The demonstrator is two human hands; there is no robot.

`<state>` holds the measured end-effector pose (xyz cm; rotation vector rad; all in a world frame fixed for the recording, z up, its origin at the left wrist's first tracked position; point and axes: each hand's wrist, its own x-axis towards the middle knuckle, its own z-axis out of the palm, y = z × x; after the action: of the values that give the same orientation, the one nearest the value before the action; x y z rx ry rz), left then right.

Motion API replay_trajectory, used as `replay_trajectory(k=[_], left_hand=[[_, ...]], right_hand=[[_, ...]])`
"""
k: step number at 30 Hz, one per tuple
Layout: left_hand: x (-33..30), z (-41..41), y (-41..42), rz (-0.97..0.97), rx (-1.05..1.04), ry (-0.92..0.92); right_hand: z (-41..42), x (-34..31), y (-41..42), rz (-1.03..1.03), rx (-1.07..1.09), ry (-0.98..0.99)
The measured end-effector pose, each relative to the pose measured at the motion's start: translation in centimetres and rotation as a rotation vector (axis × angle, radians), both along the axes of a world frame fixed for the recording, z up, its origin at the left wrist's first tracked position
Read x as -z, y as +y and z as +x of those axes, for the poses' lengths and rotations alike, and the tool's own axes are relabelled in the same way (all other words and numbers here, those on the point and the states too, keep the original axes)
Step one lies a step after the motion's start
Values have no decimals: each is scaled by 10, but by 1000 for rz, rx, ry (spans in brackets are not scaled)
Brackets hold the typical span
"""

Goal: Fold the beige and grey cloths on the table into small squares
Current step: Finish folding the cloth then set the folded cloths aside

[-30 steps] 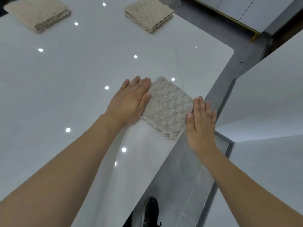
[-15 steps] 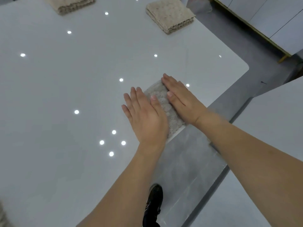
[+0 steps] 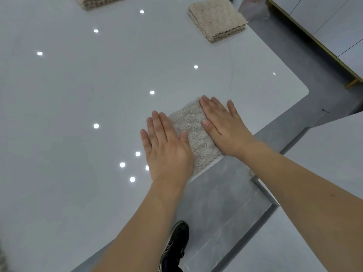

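Cloth [image 3: 193, 137] lies between flat palms: left hand [image 3: 167, 148] on its left edge, right hand [image 3: 222, 124] on its right (fingers straight, gripping nothing); both equally near.

This is looking like a room in a home, perhaps a dining area. A glossy white table [image 3: 78, 95] is spreading out beneath and ahead of the hands, mirroring small ceiling lights. Grey stone-look floor tiles [image 3: 220, 195] are showing below the wrists, and pale flat-fronted cabinets [image 3: 334, 20] on gold legs are standing far beyond the right hand.
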<state>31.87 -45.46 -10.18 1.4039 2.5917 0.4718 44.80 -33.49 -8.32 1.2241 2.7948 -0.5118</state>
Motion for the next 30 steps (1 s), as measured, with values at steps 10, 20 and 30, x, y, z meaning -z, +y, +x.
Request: replay_trajectory(k=[10,20,30], left_hand=[[-19,-27,-6,-8,135,14],[-98,52,90,77,859,66],[-243,215,150,161,1296,207]], right_hand=[[14,-7,-14,-29,320,-11],[114,-79,-42,-45,810,157],[246,-225,-58,74,1052,113]])
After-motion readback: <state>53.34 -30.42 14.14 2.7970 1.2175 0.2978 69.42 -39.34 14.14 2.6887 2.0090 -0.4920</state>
